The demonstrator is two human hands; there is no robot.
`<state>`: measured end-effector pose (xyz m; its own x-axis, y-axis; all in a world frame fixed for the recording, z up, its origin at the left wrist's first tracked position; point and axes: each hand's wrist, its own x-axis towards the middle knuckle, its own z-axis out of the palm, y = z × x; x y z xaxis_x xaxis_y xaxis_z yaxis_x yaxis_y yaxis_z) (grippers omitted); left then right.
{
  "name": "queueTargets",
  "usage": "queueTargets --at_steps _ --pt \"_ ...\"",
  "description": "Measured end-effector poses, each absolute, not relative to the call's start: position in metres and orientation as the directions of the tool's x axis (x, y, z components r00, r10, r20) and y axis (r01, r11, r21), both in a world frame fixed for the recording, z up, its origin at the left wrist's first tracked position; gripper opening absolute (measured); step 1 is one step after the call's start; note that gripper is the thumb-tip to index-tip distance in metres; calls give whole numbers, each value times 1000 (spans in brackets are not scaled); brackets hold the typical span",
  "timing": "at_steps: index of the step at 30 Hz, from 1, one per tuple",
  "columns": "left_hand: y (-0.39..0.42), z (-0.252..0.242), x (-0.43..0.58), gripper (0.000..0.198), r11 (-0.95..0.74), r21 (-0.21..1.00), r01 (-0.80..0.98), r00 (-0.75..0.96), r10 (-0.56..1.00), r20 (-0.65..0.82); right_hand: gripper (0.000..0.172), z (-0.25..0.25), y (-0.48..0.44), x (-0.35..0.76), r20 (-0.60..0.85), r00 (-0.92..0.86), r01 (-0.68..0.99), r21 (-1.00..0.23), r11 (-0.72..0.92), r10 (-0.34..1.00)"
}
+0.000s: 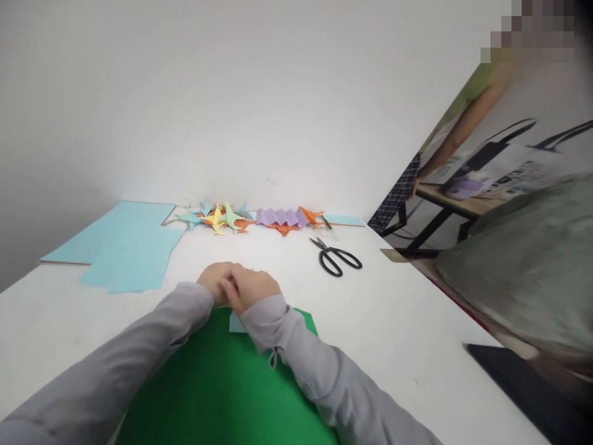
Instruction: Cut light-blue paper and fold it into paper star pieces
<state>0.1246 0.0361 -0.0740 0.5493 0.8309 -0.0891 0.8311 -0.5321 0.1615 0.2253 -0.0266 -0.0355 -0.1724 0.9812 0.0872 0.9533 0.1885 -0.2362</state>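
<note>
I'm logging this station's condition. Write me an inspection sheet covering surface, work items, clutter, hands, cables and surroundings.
Surface: white table against a wall.
Job's things: green sheet beneath the forearms; light blue paper piece over it, partly hidden.
Clutter: folded paper shapes and pleated purple paper near the wall; blue sheets at left; black-handled scissors at right.
Hands: left hand and right hand together near the green sheet's far edge; grip unclear.
Cables: nothing seen on the table.
Surroundings: another person's arm and a second table, right.
</note>
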Motion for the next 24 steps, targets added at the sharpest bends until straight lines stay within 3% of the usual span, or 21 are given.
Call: queueTargets --at_steps 4,11,13,16,18,21,24 --pt "20 -76 126 34 -459 171 872 465 885 2 22 -67 -20 269 -18 40 951 -307 -44 999" --pt "7 -85 132 13 -448 336 828 455 888 63 11 -93 -18 284 -75 58 890 -447 -86 995" --pt "7 -81 132 14 -397 404 824 398 913 86 9 -92 -20 283 -61 78 836 -539 -99 995" --pt "5 -70 129 33 -150 742 654 228 974 -4 15 -90 -27 285 -21 72 527 -848 -56 997" --pt "2 -64 125 39 58 920 388 298 937 -184 24 -91 -33 286 -7 39 260 -965 -17 999" --pt "-6 -64 120 35 206 964 169 512 818 -264 34 -91 -42 284 -38 -22 78 -996 -36 999" --pt "-10 -74 119 40 124 973 194 562 799 -213 38 -87 -48 281 -131 -102 56 -991 -125 986"
